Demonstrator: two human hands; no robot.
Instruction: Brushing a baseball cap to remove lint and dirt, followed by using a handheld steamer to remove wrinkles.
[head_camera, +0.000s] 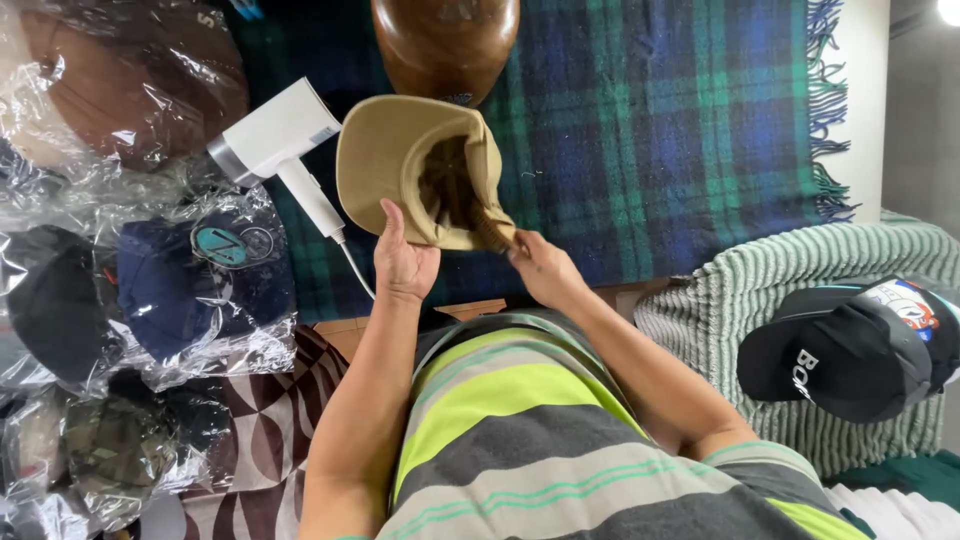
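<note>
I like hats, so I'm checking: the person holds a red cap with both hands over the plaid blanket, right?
Not quite: the cap is tan, not red. The head view shows the left hand and right hand holding it over the blue and green plaid blanket.

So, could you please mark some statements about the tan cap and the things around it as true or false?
1. The left hand holds the tan cap at its brim. True.
2. The right hand lies flat on the plaid blanket. False: it is at the cap's back edge.
3. The white handheld appliance lies left of the cap. True.
4. The black caps are wrapped in plastic. False: they lie bare on a green ribbed cover.
5. The navy cap is inside a clear bag. True.
</note>
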